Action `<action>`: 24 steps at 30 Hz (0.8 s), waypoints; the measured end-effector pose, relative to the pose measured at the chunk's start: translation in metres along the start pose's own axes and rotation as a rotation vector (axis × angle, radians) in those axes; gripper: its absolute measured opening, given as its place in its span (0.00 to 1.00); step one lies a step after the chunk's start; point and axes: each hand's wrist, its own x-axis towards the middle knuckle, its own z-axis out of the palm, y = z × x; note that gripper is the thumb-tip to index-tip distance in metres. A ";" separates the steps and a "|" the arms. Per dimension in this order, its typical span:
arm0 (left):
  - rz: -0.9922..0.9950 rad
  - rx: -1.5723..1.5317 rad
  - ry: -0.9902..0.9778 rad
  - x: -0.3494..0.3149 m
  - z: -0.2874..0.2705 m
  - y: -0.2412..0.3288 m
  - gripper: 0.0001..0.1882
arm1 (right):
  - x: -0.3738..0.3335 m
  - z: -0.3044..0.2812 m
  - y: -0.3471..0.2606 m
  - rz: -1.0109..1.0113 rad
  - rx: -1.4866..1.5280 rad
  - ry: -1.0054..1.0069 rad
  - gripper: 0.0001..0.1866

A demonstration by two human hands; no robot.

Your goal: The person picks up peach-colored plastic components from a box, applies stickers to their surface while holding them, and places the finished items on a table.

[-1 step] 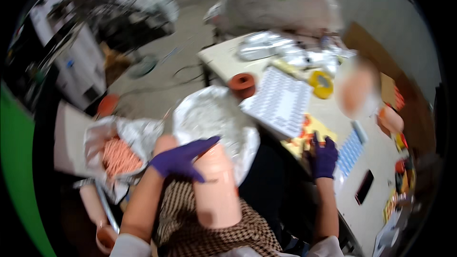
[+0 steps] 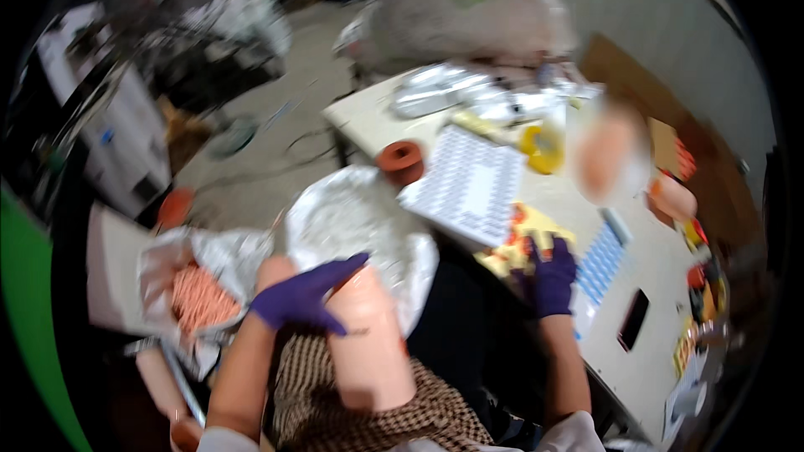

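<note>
A peach-coloured plastic bottle (image 2: 370, 360) lies slanted across my lap on a brown checked cloth (image 2: 297, 385). My left hand (image 2: 306, 295), in a purple glove, grips its upper end, thumb against the near side and fingers reaching over the top. My right hand (image 2: 553, 278), gloved in purple too, rests on a yellow sheet with orange-red stickers (image 2: 511, 243) at the table edge. Its fingers are spread and bent over the sheet. I cannot make out anything between them.
On the table (image 2: 356, 113) are a white perforated rack (image 2: 473, 180), a brown tape roll (image 2: 400, 161), a yellow roll (image 2: 543, 149), a blue-white strip tray (image 2: 601, 264) and a phone (image 2: 634, 319). A white-lined container (image 2: 347, 218) stands ahead. Peach pieces (image 2: 201, 297) fill a bag at left.
The whole view has shifted slightly, with the table sliding to the left in the picture. My left hand keeps its grip on the bottle; the right hand stays at the yellow sticker sheet.
</note>
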 end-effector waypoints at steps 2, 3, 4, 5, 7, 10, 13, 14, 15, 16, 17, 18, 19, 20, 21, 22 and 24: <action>0.093 0.022 -0.014 0.013 0.003 0.029 0.62 | 0.001 -0.022 -0.020 -0.124 0.728 -0.176 0.36; 0.224 0.137 -0.017 0.020 0.006 0.044 0.61 | -0.003 -0.034 -0.037 -0.210 1.130 -0.305 0.37; 0.275 0.256 -0.025 0.026 0.010 0.059 0.59 | -0.010 -0.044 -0.055 -0.278 1.387 -0.421 0.39; 0.371 0.284 -0.032 0.036 0.016 0.071 0.58 | -0.015 -0.049 -0.074 -0.201 1.538 -0.411 0.39; 0.493 0.403 -0.004 0.048 0.029 0.089 0.56 | -0.022 -0.053 -0.080 -0.036 1.720 -0.446 0.38; 0.587 0.216 0.029 0.065 0.048 0.091 0.56 | -0.037 -0.040 -0.055 0.142 1.647 -0.500 0.39; 0.607 -0.308 0.079 0.069 0.077 0.074 0.43 | -0.059 -0.030 -0.023 0.052 1.245 -0.431 0.36; 0.636 -0.611 0.134 0.066 0.093 0.066 0.38 | -0.071 -0.032 -0.010 0.148 1.279 -0.423 0.31; 0.674 -0.597 0.283 0.060 0.097 0.055 0.33 | -0.081 -0.034 0.004 0.370 1.413 -0.380 0.29; 0.744 -0.583 0.415 0.053 0.096 0.043 0.28 | -0.090 -0.036 0.020 0.569 1.536 -0.326 0.27; 0.737 -0.599 0.572 0.044 0.099 0.031 0.24 | -0.094 -0.037 0.043 0.621 1.617 -0.202 0.26; 0.711 -0.628 0.740 0.032 0.101 0.017 0.19 | -0.098 -0.037 0.065 0.654 1.631 -0.062 0.24; 0.614 -0.638 0.827 0.020 0.097 0.001 0.16 | -0.103 -0.036 0.088 0.551 1.517 0.095 0.23; 0.504 -0.657 0.917 0.007 0.092 -0.015 0.14 | -0.103 -0.033 0.112 0.401 1.317 0.273 0.22; 0.458 -0.722 0.918 -0.004 0.085 -0.031 0.13 | -0.099 -0.028 0.137 0.434 1.140 0.266 0.19; 0.413 -0.784 0.919 -0.016 0.078 -0.046 0.12 | -0.086 -0.019 0.162 0.416 0.994 0.296 0.17; 0.399 -0.976 1.007 -0.034 0.071 -0.072 0.10 | -0.052 -0.003 0.209 0.390 0.953 0.220 0.14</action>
